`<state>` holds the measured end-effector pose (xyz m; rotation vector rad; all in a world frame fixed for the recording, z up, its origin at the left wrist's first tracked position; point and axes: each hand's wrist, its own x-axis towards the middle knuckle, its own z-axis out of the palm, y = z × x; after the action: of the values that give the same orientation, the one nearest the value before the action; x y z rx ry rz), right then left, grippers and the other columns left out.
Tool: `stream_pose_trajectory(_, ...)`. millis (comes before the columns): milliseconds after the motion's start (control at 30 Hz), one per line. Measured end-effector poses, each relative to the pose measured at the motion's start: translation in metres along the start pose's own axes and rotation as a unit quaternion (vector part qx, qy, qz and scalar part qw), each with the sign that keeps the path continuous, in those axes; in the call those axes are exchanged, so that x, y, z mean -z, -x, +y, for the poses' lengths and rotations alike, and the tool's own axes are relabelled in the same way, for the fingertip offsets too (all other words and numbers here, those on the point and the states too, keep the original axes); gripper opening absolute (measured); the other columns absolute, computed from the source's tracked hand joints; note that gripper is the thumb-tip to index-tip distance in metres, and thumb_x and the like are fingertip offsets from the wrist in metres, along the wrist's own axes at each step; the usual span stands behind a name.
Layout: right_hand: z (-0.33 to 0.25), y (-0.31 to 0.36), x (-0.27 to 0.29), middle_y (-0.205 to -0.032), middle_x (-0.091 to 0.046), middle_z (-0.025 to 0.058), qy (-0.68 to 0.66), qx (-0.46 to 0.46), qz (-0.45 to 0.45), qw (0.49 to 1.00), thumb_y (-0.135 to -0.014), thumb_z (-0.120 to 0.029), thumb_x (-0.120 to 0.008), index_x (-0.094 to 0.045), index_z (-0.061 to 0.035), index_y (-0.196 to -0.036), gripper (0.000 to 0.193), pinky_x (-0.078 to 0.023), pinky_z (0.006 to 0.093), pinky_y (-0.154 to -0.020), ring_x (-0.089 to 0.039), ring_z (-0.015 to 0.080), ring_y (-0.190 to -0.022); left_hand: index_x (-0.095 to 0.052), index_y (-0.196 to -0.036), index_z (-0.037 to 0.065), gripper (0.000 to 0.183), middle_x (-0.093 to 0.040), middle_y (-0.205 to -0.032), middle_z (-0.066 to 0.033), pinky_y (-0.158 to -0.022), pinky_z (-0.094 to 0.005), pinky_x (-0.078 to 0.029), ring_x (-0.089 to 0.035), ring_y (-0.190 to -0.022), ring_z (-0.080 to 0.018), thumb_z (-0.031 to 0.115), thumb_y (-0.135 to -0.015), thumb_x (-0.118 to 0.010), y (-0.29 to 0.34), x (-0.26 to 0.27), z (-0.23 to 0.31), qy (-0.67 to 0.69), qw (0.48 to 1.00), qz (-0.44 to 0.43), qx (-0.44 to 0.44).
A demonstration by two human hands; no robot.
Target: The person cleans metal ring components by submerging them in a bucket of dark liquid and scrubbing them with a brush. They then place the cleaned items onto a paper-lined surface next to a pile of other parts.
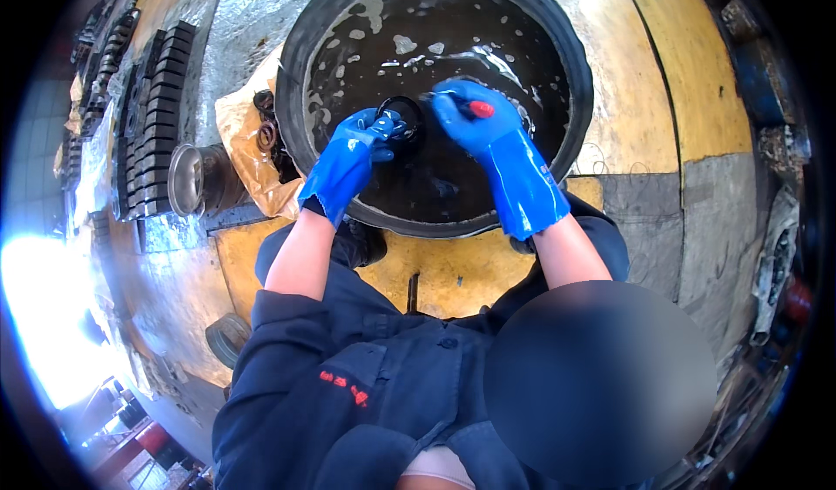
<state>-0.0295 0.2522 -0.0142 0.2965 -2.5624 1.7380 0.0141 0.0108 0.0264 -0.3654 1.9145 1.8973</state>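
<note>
In blue rubber gloves, both hands are over a wide black tub (300, 98) of dark liquid with foam patches. My left hand (361, 137) is closed on the edge of a glossy black ring (402, 107), which is held tilted above the liquid. Just to the right, my right hand (475, 120) is wrapped round a tool with a red handle end (481, 109). The working end of that tool, pointing toward the ring, is blurred and too dark to name.
Left of the tub lies brown paper (239, 116) with dark ring-shaped parts on it. Beside it is a hollow metal cylinder (187, 181), then a row of black ribbed parts (161, 116). A dark round part (228, 338) rests on the floor at lower left. Machinery (775, 142) lines the right.
</note>
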Motion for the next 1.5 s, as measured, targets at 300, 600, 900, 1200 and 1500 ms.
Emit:
stream_pose_trajectory(300, -0.021, 0.002, -0.008, -0.107, -0.083, 0.01, 0.104, 0.001, -0.005, 0.995, -0.099, -0.036, -0.079, -0.083, -0.0201, -0.108, 0.019, -0.065, 0.043, -0.089, -0.08, 0.0356, -0.101, -0.073, -0.141, 0.001, 0.041, -0.08, -0.127, -0.0086, -0.1, -0.0351, -0.058, -0.074, -0.115, -0.0178, 0.031, -0.113, -0.069, -0.006, 0.001, -0.013, -0.065, 0.997, 0.03, -0.025)
stream_pose_trajectory(600, -0.032, 0.0, -0.011, -0.1, -0.081, 0.0086, 0.07, 0.157, 0.022, 0.985, -0.101, -0.034, -0.076, -0.082, -0.0217, -0.108, 0.015, -0.064, 0.0417, -0.08, -0.079, 0.0342, -0.093, -0.074, -0.141, 0.0, 0.044, -0.081, -0.124, -0.0072, -0.1, -0.0332, -0.057, -0.073, -0.115, -0.0159, 0.033, -0.112, -0.071, -0.012, 0.009, -0.018, -0.07, 0.992, -0.02, -0.1)
stream_pose_trajectory(900, 0.0, -0.005, -0.01, -0.097, -0.083, 0.0165, 0.001, -0.342, -0.046, 0.938, -0.098, -0.048, -0.072, -0.083, -0.0078, -0.107, 0.043, -0.061, 0.0432, -0.088, -0.081, 0.0341, -0.094, -0.075, -0.135, -0.003, 0.045, -0.079, -0.114, -0.0091, -0.093, -0.0328, -0.056, -0.07, -0.103, -0.0168, 0.031, -0.107, -0.078, -0.025, 0.001, -0.025, -0.121, 0.987, 0.056, -0.085)
stream_pose_trajectory(1200, -0.005, 0.004, 0.016, -0.105, -0.083, 0.0175, -0.03, -0.36, -0.069, 0.93, -0.097, -0.05, -0.073, -0.082, -0.0026, -0.114, 0.051, -0.059, 0.044, -0.095, -0.079, 0.0316, -0.102, -0.072, -0.145, 0.007, 0.041, -0.081, -0.133, -0.0076, -0.098, -0.0364, -0.06, -0.076, -0.12, -0.0196, 0.034, -0.114, -0.07, -0.023, 0.001, -0.024, -0.02, 0.997, 0.067, -0.039)
stream_pose_trajectory(1500, -0.046, 0.006, -0.014, -0.098, -0.082, 0.0164, 0.011, -0.194, -0.172, 0.966, -0.098, -0.053, -0.071, -0.084, -0.0126, -0.106, 0.043, -0.062, 0.0441, -0.091, -0.08, 0.0359, -0.094, -0.075, -0.137, 0.003, 0.035, -0.081, -0.126, -0.0076, -0.103, -0.0367, -0.059, -0.077, -0.116, -0.0203, 0.03, -0.116, -0.064, -0.007, 0.002, -0.018, -0.014, 0.996, 0.05, -0.068)
